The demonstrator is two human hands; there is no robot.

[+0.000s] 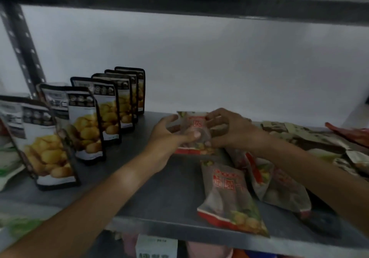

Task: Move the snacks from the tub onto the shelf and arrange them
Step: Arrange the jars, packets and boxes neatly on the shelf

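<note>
Item: snack packet (196, 131), crinkly clear film with red print and a red bottom band, soft and pillow-shaped. It is standing near upright at mid-shelf (159, 187), long axis vertical, print facing the person. Left hand (169, 135) is gripping its left edge, thumb across the front; right hand (229, 129) is pinching its top right, fingers (216, 117) curled. Both are equally near. Matching packets (229, 193) are lying flat just in front. Stiff black-edged chip pouches (95, 121) are standing in a row to the left.
</note>
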